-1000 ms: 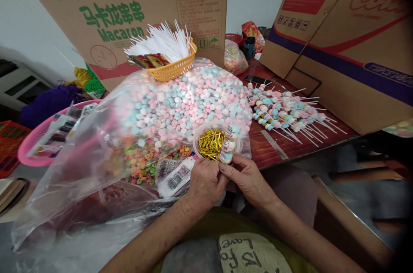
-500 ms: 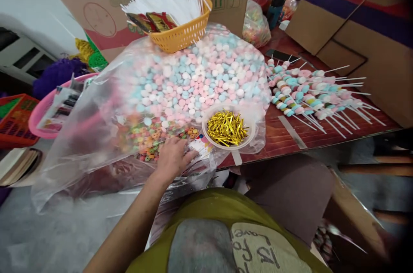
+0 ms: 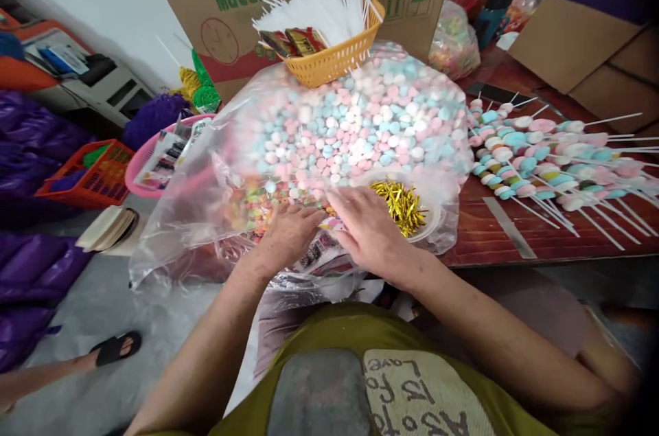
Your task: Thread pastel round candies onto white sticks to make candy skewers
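Centre frame: left hand (image 3: 291,233), loosely curled, and right hand (image 3: 368,230), flat, rest on printed wrappers (image 3: 315,255) beside a bowl (image 3: 434,215) of gold ties (image 3: 401,202); clear bag (image 3: 175,230) holds pastel candies (image 3: 355,120).

Bright, even light with soft shadows; edges bend from wide-angle distortion, the right corners darken.

Seen from a head-worn camera, we look forward and down over our own chest and forearms. The left hand (image 3: 288,233) and right hand (image 3: 368,230) are close below, at the table (image 3: 473,247) edge by the bag of sweets (image 3: 360,113). A cardboard box (image 3: 247,10) closes the far side, and the floor (image 3: 93,299) lies to the left.
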`<state>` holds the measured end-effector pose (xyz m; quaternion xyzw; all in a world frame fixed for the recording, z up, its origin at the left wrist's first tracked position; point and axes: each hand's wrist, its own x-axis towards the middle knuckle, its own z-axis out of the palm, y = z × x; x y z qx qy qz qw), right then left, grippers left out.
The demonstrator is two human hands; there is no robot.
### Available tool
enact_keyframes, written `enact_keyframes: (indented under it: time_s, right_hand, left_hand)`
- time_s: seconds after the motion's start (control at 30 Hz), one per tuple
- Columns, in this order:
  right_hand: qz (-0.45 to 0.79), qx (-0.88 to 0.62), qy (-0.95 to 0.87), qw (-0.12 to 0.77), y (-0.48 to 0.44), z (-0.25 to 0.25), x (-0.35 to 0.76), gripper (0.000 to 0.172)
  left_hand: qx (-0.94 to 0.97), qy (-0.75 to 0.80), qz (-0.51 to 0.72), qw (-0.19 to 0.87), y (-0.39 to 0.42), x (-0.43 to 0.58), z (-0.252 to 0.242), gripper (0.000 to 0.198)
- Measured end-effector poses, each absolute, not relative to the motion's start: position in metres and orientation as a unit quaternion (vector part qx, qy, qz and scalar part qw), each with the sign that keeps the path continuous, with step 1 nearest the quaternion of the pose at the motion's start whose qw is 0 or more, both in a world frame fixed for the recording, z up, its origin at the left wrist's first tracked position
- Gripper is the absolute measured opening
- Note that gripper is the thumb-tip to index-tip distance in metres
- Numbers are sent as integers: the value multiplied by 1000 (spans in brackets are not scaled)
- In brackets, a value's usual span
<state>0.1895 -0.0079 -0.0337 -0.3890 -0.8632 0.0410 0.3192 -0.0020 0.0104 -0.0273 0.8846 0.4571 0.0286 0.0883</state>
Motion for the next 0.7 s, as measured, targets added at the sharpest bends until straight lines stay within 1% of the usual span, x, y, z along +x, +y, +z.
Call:
enact_keyframes:
  time_s: [0.07, 0.1, 0.17, 0.23, 0.3, 0.37, 0.4, 0.43, 0.53, 0.63, 0.7]
  right_hand:
    - [65, -379, -875, 294, 1, -35, 185, 20]
    - [86, -378, -870, 305, 1, -37, 187, 20]
    - [163, -405, -829, 350, -2, -41, 197, 26]
    - [255, -450, -764, 386, -10, -44, 210, 28]
    - [303, -471, -725, 401, -18, -42, 224, 20]
    - [303, -456, -736, 399, -24, -37, 236, 10]
    - [295, -451, -745, 393, -27, -33, 241, 10]
    - [290, -456, -749, 384, -29, -30, 245, 10]
    - [268, -515, -727, 366, -33, -23, 253, 27]
    - [233, -554, -717, 355, -35, -26, 254, 38]
    - [203, -574, -718, 338, -31, -31, 257, 44]
  left_hand:
    - [891, 428, 88, 122, 8, 2, -19, 24]
    - [884, 421, 139, 148, 7, 5, -18, 22]
    - [845, 430, 246, 203, 5, 12, -23, 19]
    - [791, 457, 311, 263, 4, 22, -31, 16]
    - [762, 451, 319, 340, 3, 35, -37, 17]
    - [759, 407, 312, 402, 4, 46, -36, 19]
    - [764, 382, 310, 417, 4, 51, -33, 19]
    - [770, 362, 311, 423, 5, 55, -31, 18]
    - [781, 345, 316, 414, 5, 64, -25, 15]
    - [755, 363, 320, 443, 4, 71, -32, 13]
    - [744, 377, 337, 438, 4, 74, -39, 13]
